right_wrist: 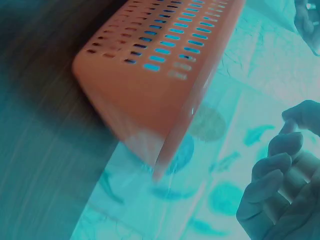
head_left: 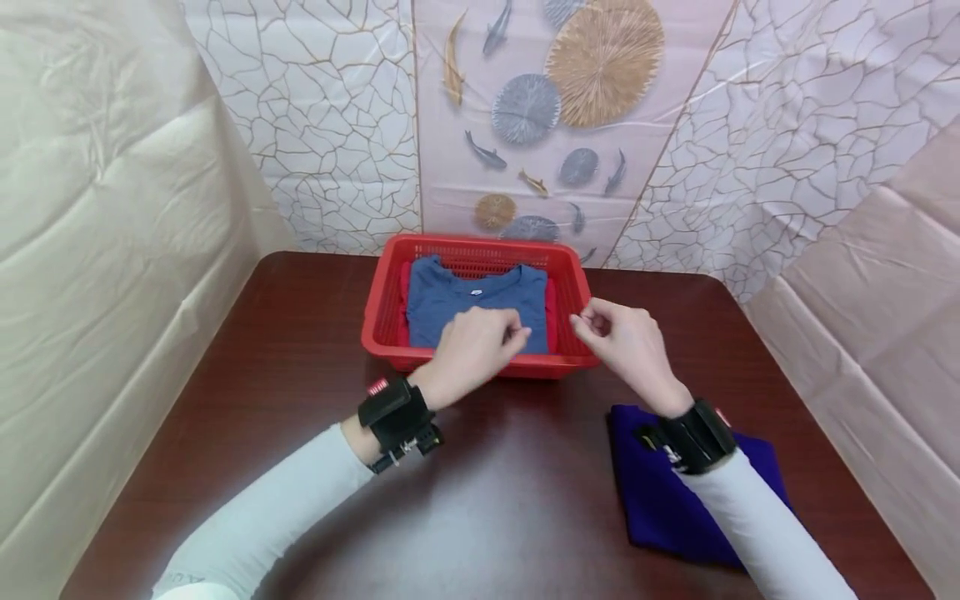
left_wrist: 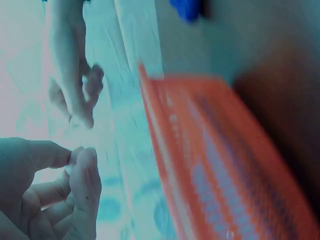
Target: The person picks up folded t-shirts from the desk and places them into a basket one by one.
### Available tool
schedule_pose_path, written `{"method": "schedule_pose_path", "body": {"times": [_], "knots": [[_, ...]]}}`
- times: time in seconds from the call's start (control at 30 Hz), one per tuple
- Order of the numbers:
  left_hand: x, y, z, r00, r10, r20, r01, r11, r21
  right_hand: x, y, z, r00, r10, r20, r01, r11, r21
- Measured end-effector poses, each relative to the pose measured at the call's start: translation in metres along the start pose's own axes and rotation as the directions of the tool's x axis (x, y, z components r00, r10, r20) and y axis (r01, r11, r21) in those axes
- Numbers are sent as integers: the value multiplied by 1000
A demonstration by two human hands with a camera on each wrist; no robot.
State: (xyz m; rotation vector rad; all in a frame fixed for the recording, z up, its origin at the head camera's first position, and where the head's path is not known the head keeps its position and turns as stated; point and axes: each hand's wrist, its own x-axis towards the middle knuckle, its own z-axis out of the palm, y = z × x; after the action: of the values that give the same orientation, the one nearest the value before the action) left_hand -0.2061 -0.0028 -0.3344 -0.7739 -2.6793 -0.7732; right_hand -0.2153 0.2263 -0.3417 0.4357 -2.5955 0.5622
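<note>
A blue-grey T-shirt (head_left: 450, 296) lies folded in a red plastic basket (head_left: 377, 304), its neckline toward the back. Edges of a red cloth (head_left: 552, 317) show under it on both sides. My left hand (head_left: 471, 348) is raised over the front of the basket and overlaps the shirt in the head view. Its fingers are curled, and thumb and forefinger (left_wrist: 86, 175) meet with nothing visible between them. By the basket's front right corner, my right hand (head_left: 628, 343) hovers with curled fingers (right_wrist: 272, 170), holding nothing that shows.
A folded dark blue cloth (head_left: 660, 500) lies on the brown table (head_left: 300, 333) at the right, partly under my right forearm in view. Black wrist devices (head_left: 397, 417) sit on both wrists. Patterned hangings (head_left: 322, 125) stand behind the table, pale cloth walls (head_left: 112, 250) at both sides.
</note>
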Motion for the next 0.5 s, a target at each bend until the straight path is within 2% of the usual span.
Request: {"method": "schedule_pose_path", "body": {"times": [0.13, 0.27, 0.4, 0.5], "knots": [[-11, 21, 24, 1000, 28, 1, -28, 998, -61, -32, 13, -19, 999, 32, -36, -33, 998, -53], [-17, 38, 51, 999, 53, 4, -53, 998, -45, -70, 33, -34, 995, 88, -45, -92, 991, -102], [-21, 50, 78, 997, 60, 43, -59, 998, -31, -108, 59, -45, 986, 168, -9, -167, 969, -180], [-25, 53, 98, 995, 57, 81, -56, 998, -18, -133, 82, -53, 969, 244, 29, -229, 940, -251]]}}
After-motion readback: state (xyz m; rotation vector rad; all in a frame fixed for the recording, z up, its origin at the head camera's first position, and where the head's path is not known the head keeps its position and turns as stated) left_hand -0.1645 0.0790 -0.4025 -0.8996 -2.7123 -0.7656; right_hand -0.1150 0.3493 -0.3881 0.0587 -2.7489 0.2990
